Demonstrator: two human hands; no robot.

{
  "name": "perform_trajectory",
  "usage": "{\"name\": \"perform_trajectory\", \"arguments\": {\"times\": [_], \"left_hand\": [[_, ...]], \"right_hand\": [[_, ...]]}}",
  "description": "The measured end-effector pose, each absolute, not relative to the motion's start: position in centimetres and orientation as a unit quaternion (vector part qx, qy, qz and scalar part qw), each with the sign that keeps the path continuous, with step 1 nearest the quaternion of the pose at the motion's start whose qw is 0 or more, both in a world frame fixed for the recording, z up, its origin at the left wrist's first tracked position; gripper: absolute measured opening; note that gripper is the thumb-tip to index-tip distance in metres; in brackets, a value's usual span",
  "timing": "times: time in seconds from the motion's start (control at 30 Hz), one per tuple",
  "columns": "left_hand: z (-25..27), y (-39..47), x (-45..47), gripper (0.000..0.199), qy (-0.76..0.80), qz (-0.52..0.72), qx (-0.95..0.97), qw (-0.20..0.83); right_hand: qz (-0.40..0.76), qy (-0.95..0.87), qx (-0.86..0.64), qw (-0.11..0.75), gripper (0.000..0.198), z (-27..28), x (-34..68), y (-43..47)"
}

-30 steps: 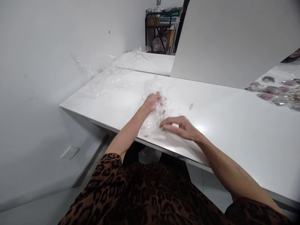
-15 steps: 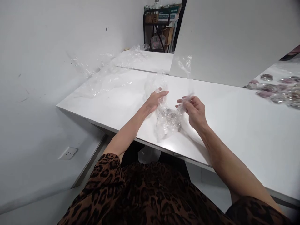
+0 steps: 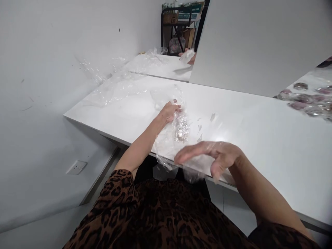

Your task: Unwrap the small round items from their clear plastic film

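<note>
I am seeing the left hand (image 3: 169, 112) lying on a sheet of clear plastic wrap (image 3: 168, 136), its grip flat and pressing the film to the white worktop (image 3: 259, 138). A small round item (image 3: 181, 133) is sitting inside the wrap just beside that hand. The right hand (image 3: 212, 159) is hovering blurred at the near edge, fingers loosely spread over the film; whether it is pinching it I cannot tell. More wrapped round pieces (image 3: 306, 100) are lying far right.

motion-blurred right hand (image 3: 210, 159), its grip on the clear film (image 3: 168, 138) unclear; wrapped pieces (image 3: 308, 100) cut off at right
</note>
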State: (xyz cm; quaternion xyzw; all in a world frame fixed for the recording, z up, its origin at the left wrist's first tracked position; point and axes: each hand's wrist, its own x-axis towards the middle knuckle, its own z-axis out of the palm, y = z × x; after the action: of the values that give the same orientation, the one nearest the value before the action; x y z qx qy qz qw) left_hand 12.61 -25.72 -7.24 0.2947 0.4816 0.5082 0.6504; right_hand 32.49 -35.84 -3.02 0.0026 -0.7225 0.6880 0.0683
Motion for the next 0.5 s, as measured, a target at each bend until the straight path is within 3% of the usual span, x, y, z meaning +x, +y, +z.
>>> {"name": "perform_trajectory", "arguments": {"times": [0.03,0.07,0.1,0.17,0.23,0.27,0.33,0.43,0.5], "left_hand": [[-7.1,-25.7,12.6,0.062,0.477,0.509,0.278,0.661],[-6.9,-25.8,12.6,0.065,0.469,0.509,0.264,0.672],[-6.8,-25.8,12.6,0.066,0.461,0.51,0.254,0.68],[-6.5,-26.0,12.6,0.064,0.446,0.515,0.241,0.691],[-6.2,-26.2,12.8,0.058,0.432,0.521,0.235,0.697],[-6.1,-26.2,12.9,0.055,0.425,0.524,0.234,0.7],[-6.0,-26.3,13.2,0.049,0.409,0.525,0.24,0.706],[-6.2,-26.6,13.5,0.034,0.406,0.523,0.278,0.696],[-6.6,-27.2,13.2,0.023,0.422,0.504,0.334,0.676]], "right_hand": [[0.701,-0.712,0.034,0.027,0.063,-3.2,32.0,-36.1],[0.714,-0.698,0.035,0.038,0.063,-3.5,31.7,-36.1],[0.723,-0.684,0.002,0.092,0.059,-3.9,31.5,-36.0],[0.694,-0.644,-0.147,0.287,0.048,-4.8,31.5,-35.2],[0.596,-0.583,-0.327,0.445,0.039,-5.8,31.8,-34.2],[0.546,-0.562,-0.394,0.48,0.038,-6.4,31.9,-33.7],[0.483,-0.563,-0.474,0.475,0.047,-7.4,31.9,-33.0],[0.445,-0.617,-0.516,0.393,0.074,-8.6,31.5,-32.7],[0.431,-0.634,-0.526,0.369,0.079,-9.0,31.2,-32.7]]}}
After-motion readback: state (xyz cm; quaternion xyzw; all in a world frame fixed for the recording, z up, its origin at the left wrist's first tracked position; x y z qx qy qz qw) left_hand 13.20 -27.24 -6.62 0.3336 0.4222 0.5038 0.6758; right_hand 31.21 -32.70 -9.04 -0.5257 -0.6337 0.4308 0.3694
